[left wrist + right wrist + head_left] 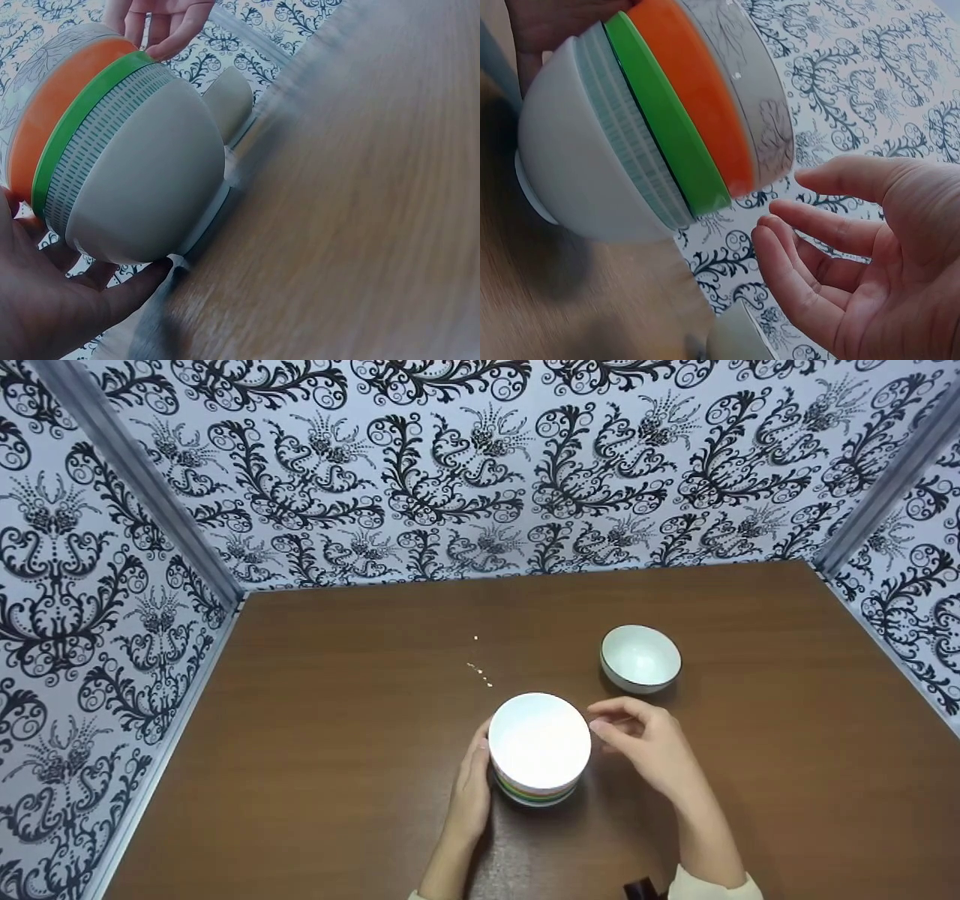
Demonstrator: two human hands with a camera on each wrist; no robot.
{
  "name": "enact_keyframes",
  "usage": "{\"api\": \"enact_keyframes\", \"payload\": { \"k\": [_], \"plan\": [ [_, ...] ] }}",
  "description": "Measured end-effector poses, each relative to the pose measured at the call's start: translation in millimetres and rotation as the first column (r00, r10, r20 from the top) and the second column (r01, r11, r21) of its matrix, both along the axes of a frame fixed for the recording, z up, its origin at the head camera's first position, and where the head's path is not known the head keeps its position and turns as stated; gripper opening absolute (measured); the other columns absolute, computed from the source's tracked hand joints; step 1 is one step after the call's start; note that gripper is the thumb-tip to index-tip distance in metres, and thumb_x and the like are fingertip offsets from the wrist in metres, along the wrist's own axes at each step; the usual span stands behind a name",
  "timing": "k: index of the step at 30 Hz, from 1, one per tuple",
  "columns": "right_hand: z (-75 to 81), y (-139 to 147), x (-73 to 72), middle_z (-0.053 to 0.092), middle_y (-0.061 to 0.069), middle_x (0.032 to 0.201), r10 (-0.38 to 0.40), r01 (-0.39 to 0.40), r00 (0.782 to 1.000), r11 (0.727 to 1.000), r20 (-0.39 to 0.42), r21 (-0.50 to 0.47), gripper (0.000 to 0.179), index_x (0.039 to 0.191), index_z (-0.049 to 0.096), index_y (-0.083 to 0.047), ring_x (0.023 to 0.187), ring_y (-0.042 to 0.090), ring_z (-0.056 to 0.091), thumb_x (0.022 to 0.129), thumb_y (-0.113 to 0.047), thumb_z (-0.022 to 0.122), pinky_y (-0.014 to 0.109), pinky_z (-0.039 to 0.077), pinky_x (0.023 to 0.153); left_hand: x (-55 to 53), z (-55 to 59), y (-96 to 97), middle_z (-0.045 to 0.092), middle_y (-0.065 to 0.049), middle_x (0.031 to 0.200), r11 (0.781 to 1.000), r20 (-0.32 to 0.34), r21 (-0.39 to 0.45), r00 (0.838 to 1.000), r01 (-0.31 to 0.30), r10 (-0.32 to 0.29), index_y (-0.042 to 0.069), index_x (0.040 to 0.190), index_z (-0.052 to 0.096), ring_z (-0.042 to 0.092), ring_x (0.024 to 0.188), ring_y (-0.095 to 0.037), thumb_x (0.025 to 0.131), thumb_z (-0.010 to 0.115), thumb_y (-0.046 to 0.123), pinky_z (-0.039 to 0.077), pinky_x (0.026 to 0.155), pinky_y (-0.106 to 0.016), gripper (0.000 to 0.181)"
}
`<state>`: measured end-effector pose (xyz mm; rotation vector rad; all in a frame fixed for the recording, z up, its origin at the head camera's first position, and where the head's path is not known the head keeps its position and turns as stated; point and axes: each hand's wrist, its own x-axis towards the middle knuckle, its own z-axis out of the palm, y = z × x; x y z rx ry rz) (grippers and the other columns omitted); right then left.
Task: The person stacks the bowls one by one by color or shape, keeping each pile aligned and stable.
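A stack of nested bowls (pixel 540 746) stands in front of the person in the head view. From the bottom it shows a plain white bowl (pixel 577 150), a teal-patterned one, a green bowl (pixel 660 112), an orange bowl (pixel 697 90) and a white one with a floral design (pixel 757 82) uppermost. The left hand (pixel 471 795) holds the stack's left side, fingers curved along the bowls from rim to foot. On the other side the right hand (pixel 649 750) hovers beside the rim, fingers loosely bent, with a small gap to the bowls in the right wrist view.
A single pale bowl (pixel 641 656) with a dark rim sits upright on the brown table (pixel 337 720), behind the right hand. Small pale bits (pixel 490 685) lie scattered beyond the stack. Patterned walls (pixel 465 472) enclose the table at the back and sides.
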<state>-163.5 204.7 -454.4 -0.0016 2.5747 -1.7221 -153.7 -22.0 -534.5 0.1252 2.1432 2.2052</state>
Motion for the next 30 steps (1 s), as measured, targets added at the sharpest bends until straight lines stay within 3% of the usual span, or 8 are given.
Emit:
{"api": "enact_keyframes", "payload": {
  "k": [8, 18, 22, 30],
  "plan": [
    [-0.7, 20, -2.0, 0.07, 0.017, 0.111, -0.066, 0.066, 0.998, 0.998, 0.006, -0.015, 0.028, 0.119, 0.068, 0.002, 0.084, 0.003, 0.068, 0.094, -0.011, 0.068, 0.026, 0.062, 0.076, -0.4, -0.5, 0.0, 0.035, -0.018, 0.159, 1.0, -0.002, -0.006, 1.0, -0.009, 0.009, 0.0, 0.153, 0.033, 0.024, 0.153, -0.033, 0.11, 0.02, 0.025, 0.015, 0.126, -0.051, 0.052],
    [-4.4, 43, -4.1, 0.069, 0.0, 0.098, -0.118, 0.119, 0.992, 0.992, 0.04, -0.031, 0.034, 0.124, 0.063, 0.005, 0.081, 0.006, 0.066, 0.096, -0.014, 0.066, 0.023, 0.061, 0.076, -0.7, -1.6, -1.0, 0.035, -0.019, 0.159, 1.0, -0.015, -0.002, 1.0, -0.004, 0.004, -0.002, 0.153, 0.032, 0.024, 0.153, -0.033, 0.11, 0.02, 0.024, 0.015, 0.126, -0.051, 0.052],
    [-7.6, 50, -5.7, 0.067, -0.007, 0.093, -0.134, 0.137, 0.99, 0.989, 0.047, -0.06, 0.035, 0.124, 0.062, 0.006, 0.081, 0.005, 0.066, 0.096, -0.015, 0.066, 0.025, 0.061, 0.077, -0.7, -2.4, -1.6, 0.034, -0.02, 0.159, 1.0, -0.048, 0.001, 0.999, 0.012, -0.011, -0.003, 0.153, 0.031, 0.024, 0.153, -0.034, 0.11, 0.019, 0.023, 0.016, 0.126, -0.052, 0.052],
    [-13.4, 57, -7.6, 0.067, -0.007, 0.091, -0.161, 0.164, 0.986, 0.983, 0.046, -0.077, 0.035, 0.125, 0.06, 0.008, 0.079, 0.003, 0.065, 0.097, -0.013, 0.065, 0.025, 0.061, 0.076, 0.0, -3.0, -1.5, 0.034, -0.021, 0.159, 1.0, -0.066, 0.0, 0.998, 0.011, -0.011, -0.004, 0.152, 0.031, 0.024, 0.152, -0.035, 0.11, 0.019, 0.023, 0.016, 0.126, -0.053, 0.052]
  ]
}}
